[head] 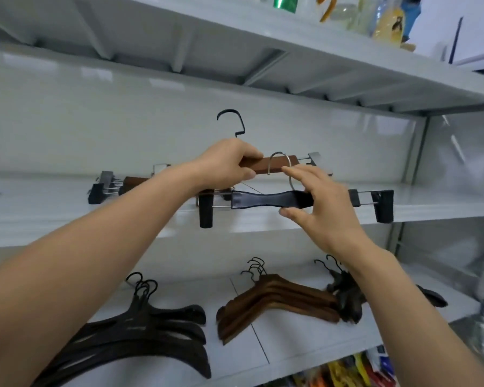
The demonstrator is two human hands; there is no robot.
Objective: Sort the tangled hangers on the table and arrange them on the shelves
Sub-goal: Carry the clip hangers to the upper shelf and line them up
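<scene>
Middle shelf (39,210), centre: brown clip hanger (280,166), bar level, gripped at its 9 o'clock end by the left hand (227,163), fingers curled over the bar. At 6 o'clock of it: black clip hanger (263,199), level at the shelf's front edge, pinched by the right hand (330,210), thumb under the bar, fingers over it. Black hook (232,121) rises at 12 o'clock of the left hand; its hanger cannot be told. At 9 o'clock, same shelf: more clip hangers (106,185). Lower shelf (291,347), 7 to 5 o'clock: black hangers (140,331), brown hangers (274,303), dark hangers (347,297), each stacked.
</scene>
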